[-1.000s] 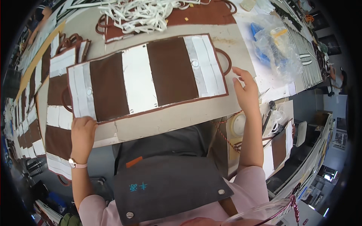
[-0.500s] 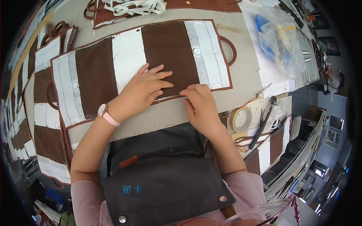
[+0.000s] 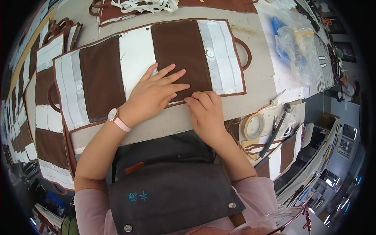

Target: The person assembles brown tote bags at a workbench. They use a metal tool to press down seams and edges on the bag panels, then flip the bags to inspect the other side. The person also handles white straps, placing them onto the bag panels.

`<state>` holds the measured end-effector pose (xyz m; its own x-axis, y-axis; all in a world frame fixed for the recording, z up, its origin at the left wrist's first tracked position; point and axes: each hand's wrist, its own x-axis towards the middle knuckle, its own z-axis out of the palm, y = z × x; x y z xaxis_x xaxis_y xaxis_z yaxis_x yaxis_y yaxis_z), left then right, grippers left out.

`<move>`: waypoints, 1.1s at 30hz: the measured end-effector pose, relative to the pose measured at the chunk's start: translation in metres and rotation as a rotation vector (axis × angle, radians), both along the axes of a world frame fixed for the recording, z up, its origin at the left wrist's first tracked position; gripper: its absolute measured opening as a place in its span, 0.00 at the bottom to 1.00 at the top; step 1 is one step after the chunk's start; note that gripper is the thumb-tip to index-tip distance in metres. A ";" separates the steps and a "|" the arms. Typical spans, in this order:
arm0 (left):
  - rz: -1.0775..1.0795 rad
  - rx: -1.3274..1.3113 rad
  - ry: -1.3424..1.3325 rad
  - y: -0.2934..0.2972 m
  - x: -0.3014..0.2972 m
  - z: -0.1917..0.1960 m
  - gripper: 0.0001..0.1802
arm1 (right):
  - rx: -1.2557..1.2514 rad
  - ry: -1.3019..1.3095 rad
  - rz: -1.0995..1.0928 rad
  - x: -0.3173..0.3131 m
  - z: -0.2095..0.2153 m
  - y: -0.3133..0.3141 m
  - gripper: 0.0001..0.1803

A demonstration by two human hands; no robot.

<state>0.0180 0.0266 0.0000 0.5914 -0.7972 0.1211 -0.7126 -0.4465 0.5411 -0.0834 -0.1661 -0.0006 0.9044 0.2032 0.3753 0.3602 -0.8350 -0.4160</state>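
A flat, unfolded bag panel (image 3: 178,43) with brown and white stripes lies across the table, bound in brown trim. A brown loop handle (image 3: 244,53) sticks out at its right end, another at its left. Round discs show through the pale strips near both ends. My left hand (image 3: 154,92) rests on the panel with its fingers spread, over the white middle stripe and the right brown one. Close beside it, at the panel's near edge, my right hand (image 3: 205,111) has its fingers curled in a pinch on the trim; the fingertips partly hide that spot.
More striped panels (image 3: 49,121) are stacked at the left. White tape strips (image 3: 145,5) lie on a brown piece at the far side. At right are a crumpled plastic bag (image 3: 299,55), a masking tape roll (image 3: 254,126), an awl (image 3: 277,98) and a black-handled tool (image 3: 274,133).
My right hand has slid slightly left along the near edge, closer to my left hand. My left hand stays spread on the panel; the scene has shifted a little in view.
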 end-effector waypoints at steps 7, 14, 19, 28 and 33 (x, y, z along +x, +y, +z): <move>-0.018 0.055 -0.068 -0.001 0.004 0.000 0.24 | 0.053 0.056 0.015 0.007 -0.002 0.000 0.13; -0.032 0.075 -0.119 -0.001 0.006 -0.002 0.27 | -0.014 0.166 0.071 0.015 0.009 0.001 0.09; -0.029 0.099 -0.152 -0.003 0.006 -0.004 0.27 | -0.064 0.196 0.063 0.017 0.009 0.008 0.09; -0.034 0.120 -0.160 -0.002 0.006 -0.005 0.28 | -0.037 0.336 0.392 0.031 0.030 -0.015 0.07; -0.027 0.086 -0.181 -0.004 0.006 -0.008 0.28 | 0.026 0.199 0.168 0.014 0.024 0.009 0.11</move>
